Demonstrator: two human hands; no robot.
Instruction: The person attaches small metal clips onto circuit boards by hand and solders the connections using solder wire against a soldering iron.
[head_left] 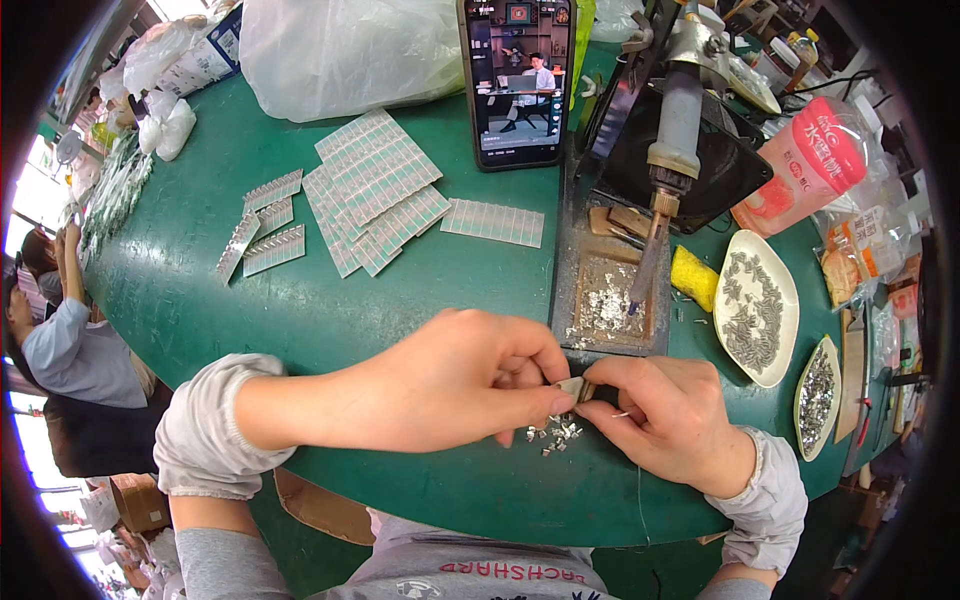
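Note:
My left hand (470, 385) reaches across from the left, thumb and fingers pinched on a small flat beige-and-metal piece (572, 388). My right hand (665, 415) pinches the same piece from the other side, with a short thin pale bit sticking out near its thumb. Fingers cover most of the piece. Below the fingertips, loose shiny metal bits (555, 434) lie on the green table (400, 310). Just beyond the hands, a soldering iron (655, 220) on a stand points down over a tray (608, 300) of silvery scraps.
Stacked circuit-board panels (375, 170), a separate panel (492, 222) and narrow component strips (274, 250) lie left. A phone (518, 90) stands behind. Right are a yellow sponge (693, 278), two dishes (737, 345) (803, 425) of metal parts and a pink-labelled bottle (808, 165). Another person sits far left.

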